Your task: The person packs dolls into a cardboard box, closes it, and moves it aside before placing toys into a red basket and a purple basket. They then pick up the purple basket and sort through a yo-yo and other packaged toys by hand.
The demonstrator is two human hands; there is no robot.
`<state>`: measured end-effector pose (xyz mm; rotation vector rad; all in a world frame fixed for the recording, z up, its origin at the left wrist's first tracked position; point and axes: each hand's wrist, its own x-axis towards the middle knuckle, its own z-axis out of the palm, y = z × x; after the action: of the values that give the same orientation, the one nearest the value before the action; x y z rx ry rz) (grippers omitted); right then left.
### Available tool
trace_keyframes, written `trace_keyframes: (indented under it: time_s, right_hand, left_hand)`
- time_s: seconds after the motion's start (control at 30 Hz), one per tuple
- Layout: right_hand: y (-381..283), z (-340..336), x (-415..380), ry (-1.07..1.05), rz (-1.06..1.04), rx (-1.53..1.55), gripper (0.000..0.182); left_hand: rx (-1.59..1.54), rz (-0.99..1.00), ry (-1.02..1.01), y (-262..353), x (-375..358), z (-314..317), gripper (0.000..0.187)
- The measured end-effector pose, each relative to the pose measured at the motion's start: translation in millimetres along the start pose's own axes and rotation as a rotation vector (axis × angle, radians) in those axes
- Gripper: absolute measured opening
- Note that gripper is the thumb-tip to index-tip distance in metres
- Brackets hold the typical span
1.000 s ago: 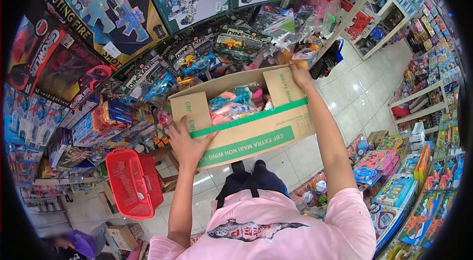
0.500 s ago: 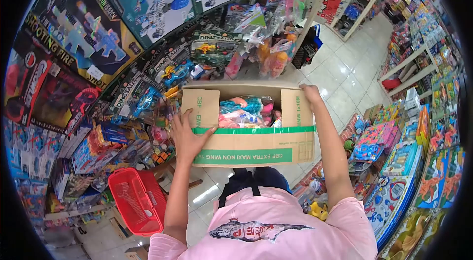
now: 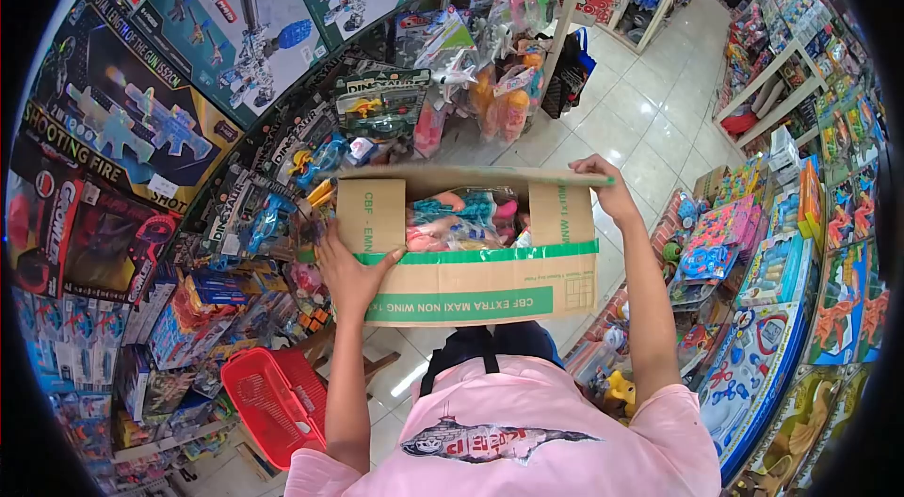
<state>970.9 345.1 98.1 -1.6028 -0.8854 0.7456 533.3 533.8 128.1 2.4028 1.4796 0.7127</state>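
Observation:
In front of my chest is a cardboard box with green tape and green print. Through the gap between its folded end flaps show toys in clear plastic, blue, pink and orange; their exact kind I cannot make out. My left hand grips the box's left end, its thumb over the near top edge. At the far right corner, my right hand closes on the end of the long far flap, which leans over the opening. The box's underside is hidden.
A red plastic basket sits at lower left beside a wooden stool. Boxed toy guns and packaged dinosaur toys line the left side. More toy packs crowd the right. A tiled aisle runs ahead.
My right hand has taken hold of the far flap's right end and the flap now tips further over the opening. My left hand stays on the box. The view has shifted slightly.

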Motion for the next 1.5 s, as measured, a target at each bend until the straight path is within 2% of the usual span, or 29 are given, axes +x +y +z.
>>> trace_keyframes:
  time_s: [0.03,0.1,0.13,0.2,0.27,0.3,0.33,0.37,0.4,0.47,0.5,0.53,0.57,0.63,0.67,0.73,0.77,0.83,0.87,0.9,0.97,1.0,1.07,1.17,1.33,1.4,1.5]
  right_hand:
    - [-3.9,-4.1,-2.8,-0.113,-0.057,-0.067,0.025]
    - [-5.3,-5.0,-13.7,-0.131,0.016,0.007,0.028]
    - [-5.6,-3.6,-18.7,-0.128,0.053,0.096,0.028]
    - [-7.2,-4.0,-26.9,-0.122,0.092,0.181,0.029]
    - [-20.7,3.1,-39.3,-0.099,0.136,0.353,0.039]
    - [-16.8,4.1,-42.5,-0.098,0.143,0.356,0.039]
    - [-13.9,2.3,-43.6,-0.133,0.074,0.204,0.048]
    - [-14.0,-0.5,-44.7,-0.165,0.004,0.050,0.056]
    - [-14.1,-4.2,-50.1,-0.159,0.007,0.051,0.056]
    - [-18.5,-5.3,-65.7,-0.238,-0.040,-0.047,0.072]
    - [-12.3,-1.6,-73.0,-0.238,-0.032,-0.043,0.072]
    - [-5.1,5.4,-78.9,-0.130,0.013,-0.101,0.078]
    - [-0.4,13.6,-85.5,-0.022,0.059,-0.156,0.085]
    - [-1.4,24.3,-93.8,-0.051,0.096,-0.064,0.090]
    - [3.4,25.1,-96.9,-0.093,0.124,0.222,0.090]
    - [14.5,13.2,-93.7,-0.178,0.169,0.861,0.089]
    - [13.8,15.7,-93.8,-0.175,0.177,0.872,0.089]
    - [12.2,31.3,-91.5,0.060,0.181,0.366,0.095]
    - [30.0,34.9,-90.4,0.201,0.219,0.373,0.101]
    - [46.4,31.6,-87.1,0.215,0.222,0.378,0.101]
    - [64.2,15.6,-78.6,0.344,0.643,0.526,0.083]
    - [73.0,-0.8,-76.9,0.345,0.648,0.531,0.083]
    - [78.0,-35.3,-72.6,0.015,0.709,0.858,0.069]
    - [75.4,-77.0,-72.7,0.144,0.673,0.862,0.058]
    - [97.1,-160.3,-85.5,0.270,0.617,0.912,0.059]
    - [105.8,-193.2,-90.3,0.333,0.592,0.948,0.058]
    - [114.4,-233.5,-100.4,0.422,0.546,0.937,0.060]
  left_hand:
    - [-0.002,0.002,-0.005,-7.2,-0.8,5.9,0.098]
    - [-0.243,-0.040,0.087,-30.9,0.6,21.3,0.072]
    - [-0.245,-0.044,0.083,-34.7,0.2,20.7,0.072]
    - [-0.770,-0.199,0.113,-39.3,1.6,22.8,0.063]
    - [-0.698,-0.233,0.113,-41.2,3.7,22.9,0.069]
    - [-0.628,-0.259,0.120,-41.1,5.8,24.2,0.076]
    - [-0.629,-0.259,0.116,-33.5,11.6,20.9,0.076]
    - [-0.546,-0.469,0.081,-21.0,20.5,13.7,0.078]
    - [-0.453,-0.676,0.044,-12.5,28.5,11.6,0.081]
    - [-0.504,-0.699,0.017,-23.1,46.4,26.3,0.085]
    - [-0.561,-0.726,-0.005,-31.8,51.7,34.6,0.089]
    - [-0.683,-0.702,-0.008,-39.9,52.2,42.4,0.091]
    - [-0.675,-0.706,-0.012,-53.0,47.3,49.2,0.091]
    - [-0.443,-0.711,-0.074,-63.3,41.3,51.0,0.085]
    - [-0.393,-0.742,-0.117,-54.6,39.4,47.0,0.075]
    - [-0.312,-0.674,-0.116,-48.9,37.3,46.2,0.070]
    - [-0.243,-0.605,-0.120,-36.2,38.6,42.8,0.066]
    - [-0.128,-0.640,-0.160,12.7,47.4,27.3,0.062]
    - [-0.018,-0.682,-0.201,37.9,48.1,22.6,0.058]
    - [-0.014,-0.670,-0.209,46.6,49.5,28.1,0.058]
    - [0.142,-0.573,-0.061,64.7,51.0,34.5,0.051]
    - [0.148,-0.571,-0.064,74.5,49.5,40.1,0.051]
    - [0.249,-0.481,-0.021,115.1,53.5,42.4,0.048]
    - [0.277,-0.396,-0.017,169.5,64.7,58.7,0.046]
    - [0.227,-0.262,-0.006,230.4,72.2,122.8,0.042]
    - [0.109,-0.123,0.034,252.9,81.2,156.5,0.039]
    - [-0.074,-0.110,-0.055,301.1,90.4,202.3,0.036]
